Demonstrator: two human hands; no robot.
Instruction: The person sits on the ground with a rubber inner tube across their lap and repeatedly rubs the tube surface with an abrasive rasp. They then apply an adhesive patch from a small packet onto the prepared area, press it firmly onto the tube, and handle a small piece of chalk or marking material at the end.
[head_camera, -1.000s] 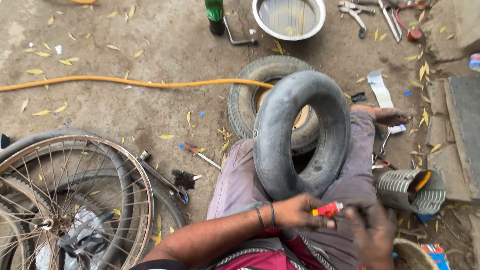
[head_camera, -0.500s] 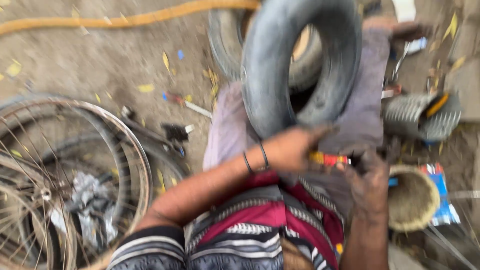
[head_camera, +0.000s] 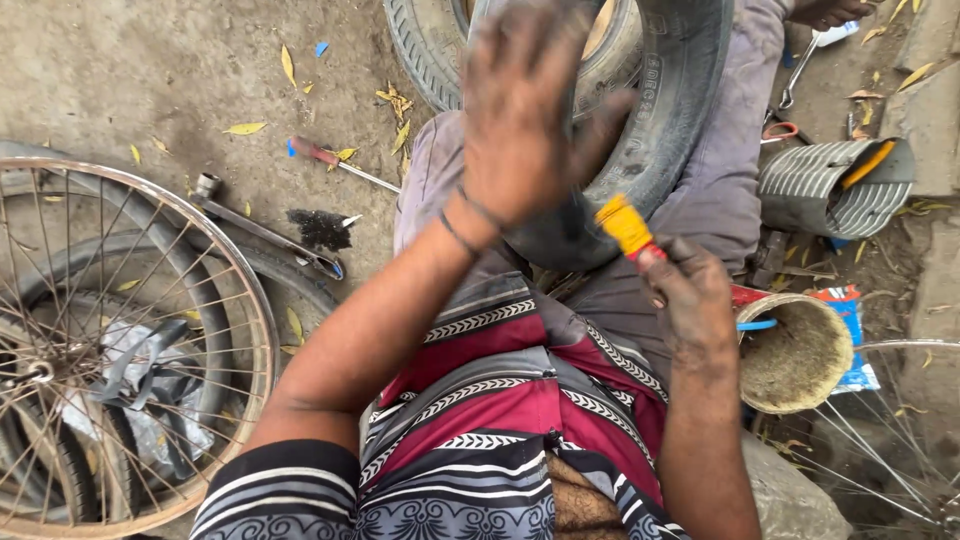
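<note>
Black rubber inner tube (head_camera: 670, 110) leans upright across the person's lap, its lower curve just above both hands. Left hand (head_camera: 525, 110) is raised with fingers spread wide, holding nothing, in front of the tube. Right hand (head_camera: 690, 300) is closed around a small yellow-capped tube (head_camera: 625, 225), just below the inner tube's bottom edge.

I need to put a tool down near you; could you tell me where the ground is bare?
Bare ground lies upper left, bordered by the spoked wheel, the screwdriver and the tyre. The right side is crowded: ribbed can, round container, tools.
</note>
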